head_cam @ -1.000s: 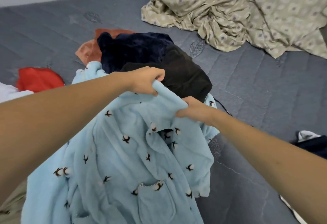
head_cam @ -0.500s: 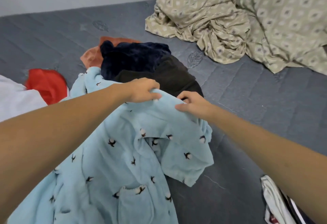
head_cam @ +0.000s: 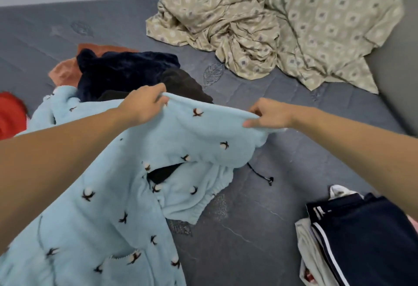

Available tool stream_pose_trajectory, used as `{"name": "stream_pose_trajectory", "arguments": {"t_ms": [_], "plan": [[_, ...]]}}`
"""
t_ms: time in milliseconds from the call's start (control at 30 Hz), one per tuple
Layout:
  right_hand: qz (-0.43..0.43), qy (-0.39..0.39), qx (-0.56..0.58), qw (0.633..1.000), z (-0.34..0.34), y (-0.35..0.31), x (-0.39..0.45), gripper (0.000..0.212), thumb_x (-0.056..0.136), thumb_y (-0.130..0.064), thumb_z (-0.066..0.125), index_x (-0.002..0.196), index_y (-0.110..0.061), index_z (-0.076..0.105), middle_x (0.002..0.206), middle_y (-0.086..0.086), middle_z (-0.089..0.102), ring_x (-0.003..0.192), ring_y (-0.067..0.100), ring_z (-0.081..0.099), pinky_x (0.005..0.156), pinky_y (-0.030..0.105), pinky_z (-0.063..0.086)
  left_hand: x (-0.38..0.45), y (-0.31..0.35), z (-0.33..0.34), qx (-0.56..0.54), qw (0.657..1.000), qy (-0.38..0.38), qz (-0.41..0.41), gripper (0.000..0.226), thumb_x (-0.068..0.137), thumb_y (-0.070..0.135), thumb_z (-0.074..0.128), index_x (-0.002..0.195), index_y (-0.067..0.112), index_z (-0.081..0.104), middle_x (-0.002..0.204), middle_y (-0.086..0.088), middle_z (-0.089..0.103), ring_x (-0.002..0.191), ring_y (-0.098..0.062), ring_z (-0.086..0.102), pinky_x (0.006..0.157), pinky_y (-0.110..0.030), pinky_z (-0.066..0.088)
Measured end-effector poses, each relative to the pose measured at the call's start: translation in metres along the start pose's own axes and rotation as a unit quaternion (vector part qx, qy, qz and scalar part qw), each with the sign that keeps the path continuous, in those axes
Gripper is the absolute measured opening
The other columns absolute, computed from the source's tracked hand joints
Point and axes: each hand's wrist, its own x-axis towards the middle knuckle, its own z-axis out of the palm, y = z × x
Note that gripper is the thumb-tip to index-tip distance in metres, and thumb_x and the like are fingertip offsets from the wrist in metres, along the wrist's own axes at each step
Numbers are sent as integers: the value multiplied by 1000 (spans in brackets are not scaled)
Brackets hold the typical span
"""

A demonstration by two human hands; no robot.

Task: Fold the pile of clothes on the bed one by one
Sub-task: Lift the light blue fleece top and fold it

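The hands have drawn apart; left hand (head_cam: 144,107) and right hand (head_cam: 269,115) each pinch the pale-blue fleece pyjama top (head_cam: 126,186), stretching its edge taut above the grey quilted mattress (head_cam: 260,229); likely spreading it for folding.

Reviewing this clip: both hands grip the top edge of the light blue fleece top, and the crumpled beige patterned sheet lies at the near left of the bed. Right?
Not quite. The head view shows the beige patterned sheet crumpled at the far right of the bed, not the near left. The rest holds: the left hand and right hand both grip the top edge of the light blue fleece top.
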Motion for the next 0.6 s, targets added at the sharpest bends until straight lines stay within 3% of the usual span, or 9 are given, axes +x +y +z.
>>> {"name": "stream_pose_trajectory", "arguments": {"t_ms": [67, 167, 267, 367, 467, 600], "plan": [[-20, 35, 15, 999, -2, 19, 3, 24, 102, -34, 64, 90, -14, 62, 84, 4, 63, 74, 21, 55, 63, 35, 40, 11, 4, 7, 7, 1000, -11, -1, 19, 109, 27, 45, 97, 13, 51, 87, -3, 63, 80, -31, 57, 70, -43, 39], [-20, 79, 39, 996, 3, 42, 17, 22, 106, -34, 56, 92, -17, 58, 87, 6, 64, 76, 23, 60, 66, 38, 45, 22, 5, 19, 17, 1000, -5, -23, 20, 109, 29, 45, 97, 14, 51, 87, -2, 62, 83, -31, 55, 75, -40, 32], [-24, 74, 18, 997, 10, 62, 31, 40, 104, -44, 57, 89, -8, 60, 79, 13, 64, 67, 25, 60, 63, 40, 46, 31, 6, 31, 18, 999, -17, -28, 25, 108, 37, 47, 95, 17, 53, 86, -4, 62, 82, -30, 58, 71, -43, 38], [-20, 74, -8, 997, 14, 82, 40, 57, 101, -54, 58, 74, -4, 56, 64, 13, 55, 55, 22, 50, 56, 37, 39, 36, 9, 39, 36, 999, -22, -33, 26, 108, 37, 47, 96, 15, 53, 84, -4, 58, 85, -31, 56, 74, -44, 41], [-28, 53, -36, 998, 15, 102, 44, 61, 97, -60, 60, 65, -8, 50, 58, 10, 41, 52, 21, 37, 55, 36, 30, 41, 14, 48, 59, 998, -6, -37, 25, 110, 34, 45, 98, 14, 53, 81, 1, 51, 87, -30, 48, 78, -42, 34], [-5, 44, -47, 998, 17, 126, 47, 64, 96, -64, 58, 69, -6, 59, 59, 7, 51, 54, 21, 44, 57, 36, 36, 45, 14, 64, 94, 995, 13, -34, 26, 110, 34, 40, 95, 16, 50, 84, -1, 53, 91, -30, 46, 86, -46, 36]]}}
